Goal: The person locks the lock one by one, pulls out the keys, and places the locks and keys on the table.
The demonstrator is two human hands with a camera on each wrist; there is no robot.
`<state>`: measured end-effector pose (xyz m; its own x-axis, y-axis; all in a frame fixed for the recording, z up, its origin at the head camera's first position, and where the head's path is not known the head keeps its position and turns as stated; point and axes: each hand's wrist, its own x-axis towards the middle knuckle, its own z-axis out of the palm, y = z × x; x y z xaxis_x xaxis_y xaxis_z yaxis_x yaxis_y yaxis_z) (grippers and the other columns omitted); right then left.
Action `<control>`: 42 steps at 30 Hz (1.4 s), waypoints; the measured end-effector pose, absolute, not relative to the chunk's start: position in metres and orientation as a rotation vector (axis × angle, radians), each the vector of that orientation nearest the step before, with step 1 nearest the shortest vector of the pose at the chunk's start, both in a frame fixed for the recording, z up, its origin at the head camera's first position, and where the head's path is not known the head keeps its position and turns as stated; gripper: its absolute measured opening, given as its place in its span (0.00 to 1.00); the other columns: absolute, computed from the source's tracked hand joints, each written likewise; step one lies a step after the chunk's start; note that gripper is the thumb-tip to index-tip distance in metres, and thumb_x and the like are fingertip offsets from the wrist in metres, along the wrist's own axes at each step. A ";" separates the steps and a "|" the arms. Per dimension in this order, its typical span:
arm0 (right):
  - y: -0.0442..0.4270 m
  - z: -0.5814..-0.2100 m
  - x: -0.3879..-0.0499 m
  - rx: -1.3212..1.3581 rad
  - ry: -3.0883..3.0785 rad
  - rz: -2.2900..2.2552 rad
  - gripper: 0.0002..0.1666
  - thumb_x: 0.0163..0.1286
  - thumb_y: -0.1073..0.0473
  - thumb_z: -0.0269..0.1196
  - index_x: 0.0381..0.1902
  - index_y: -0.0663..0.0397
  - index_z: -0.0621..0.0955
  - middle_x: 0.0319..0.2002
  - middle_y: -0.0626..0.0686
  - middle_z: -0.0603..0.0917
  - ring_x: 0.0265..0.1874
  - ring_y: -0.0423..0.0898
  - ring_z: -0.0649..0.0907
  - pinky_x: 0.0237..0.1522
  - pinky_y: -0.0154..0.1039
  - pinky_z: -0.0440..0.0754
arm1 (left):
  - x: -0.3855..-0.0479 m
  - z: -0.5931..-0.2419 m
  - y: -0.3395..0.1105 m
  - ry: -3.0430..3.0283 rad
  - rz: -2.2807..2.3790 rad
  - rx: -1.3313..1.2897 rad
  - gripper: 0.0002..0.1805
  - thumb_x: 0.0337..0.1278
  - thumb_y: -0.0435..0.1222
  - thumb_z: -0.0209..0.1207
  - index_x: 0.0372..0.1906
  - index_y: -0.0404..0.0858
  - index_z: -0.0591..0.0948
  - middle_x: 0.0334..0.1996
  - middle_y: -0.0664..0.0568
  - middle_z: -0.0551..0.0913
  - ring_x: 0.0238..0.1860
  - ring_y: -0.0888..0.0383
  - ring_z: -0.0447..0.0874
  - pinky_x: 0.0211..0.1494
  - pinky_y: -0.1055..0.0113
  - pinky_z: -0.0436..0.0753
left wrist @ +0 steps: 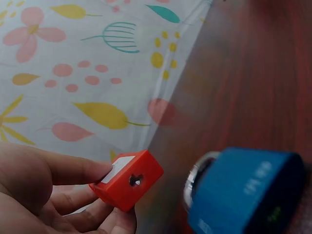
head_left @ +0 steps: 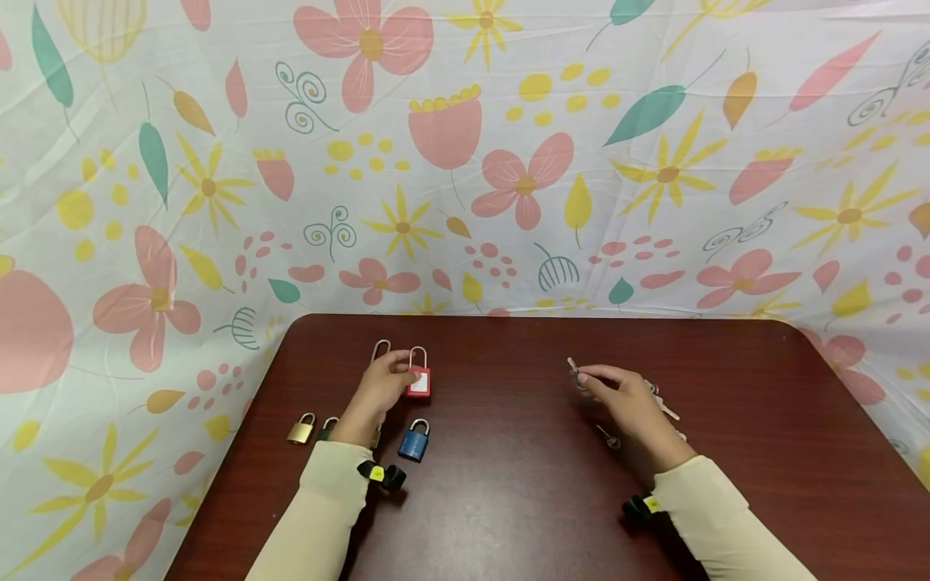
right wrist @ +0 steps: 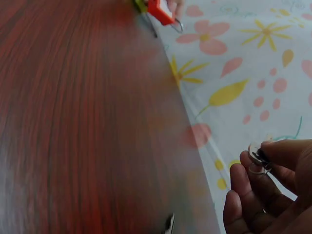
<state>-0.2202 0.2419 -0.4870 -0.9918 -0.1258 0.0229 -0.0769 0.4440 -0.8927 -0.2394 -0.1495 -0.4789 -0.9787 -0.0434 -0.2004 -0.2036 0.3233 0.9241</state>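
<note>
My left hand [head_left: 378, 393] holds a red padlock [head_left: 419, 387] upright by its body, thumb over the white label. In the left wrist view its underside with a keyhole faces the camera, and a blue padlock [left wrist: 243, 190] appears beside it. Between thumb and fingertips, my right hand [head_left: 630, 406] pinches a small key [head_left: 571, 365], its shaft pointing up and away. The right wrist view shows the key's round head [right wrist: 254, 152] and a thin ring at the fingers. A wide gap separates the key from the red padlock.
On the brown table [head_left: 501, 500] stand a gold padlock [head_left: 301, 429], a dark padlock [head_left: 324, 430] and others partly hidden by my left hand and wrist. One loose key [head_left: 609, 437] lies left of my right wrist; another [head_left: 667, 409] lies right of it. A patterned cloth [head_left: 523, 242] hangs behind.
</note>
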 end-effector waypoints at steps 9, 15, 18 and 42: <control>0.260 -0.490 -0.224 -0.071 2.772 -1.339 0.19 0.76 0.53 0.60 0.55 0.61 0.83 0.42 0.61 0.89 0.36 0.45 0.88 0.36 0.35 0.85 | -0.242 -0.489 -0.147 2.495 1.625 -0.203 0.27 0.66 0.28 0.56 0.69 0.31 0.72 0.58 0.34 0.79 0.59 0.43 0.78 0.55 0.59 0.79; 0.268 -0.492 -0.227 -0.086 2.830 -1.166 0.15 0.74 0.60 0.60 0.51 0.64 0.83 0.37 0.60 0.89 0.34 0.46 0.87 0.34 0.35 0.82 | -0.242 -0.489 -0.143 2.555 1.537 -0.202 0.27 0.66 0.29 0.57 0.69 0.32 0.72 0.59 0.34 0.79 0.59 0.42 0.79 0.54 0.57 0.81; 0.270 -0.492 -0.228 -0.089 2.852 -1.080 0.13 0.73 0.59 0.60 0.47 0.62 0.84 0.34 0.56 0.89 0.32 0.44 0.86 0.33 0.37 0.79 | -0.242 -0.489 -0.142 2.612 1.475 -0.200 0.26 0.66 0.30 0.58 0.69 0.32 0.73 0.57 0.36 0.81 0.58 0.42 0.80 0.53 0.57 0.82; 0.274 -0.490 -0.235 -0.087 2.891 -0.895 0.10 0.71 0.57 0.64 0.42 0.58 0.84 0.32 0.54 0.85 0.26 0.44 0.78 0.28 0.38 0.75 | -0.244 -0.489 -0.140 2.858 1.173 -0.117 0.25 0.62 0.30 0.60 0.64 0.32 0.77 0.45 0.41 0.86 0.48 0.46 0.83 0.54 0.52 0.80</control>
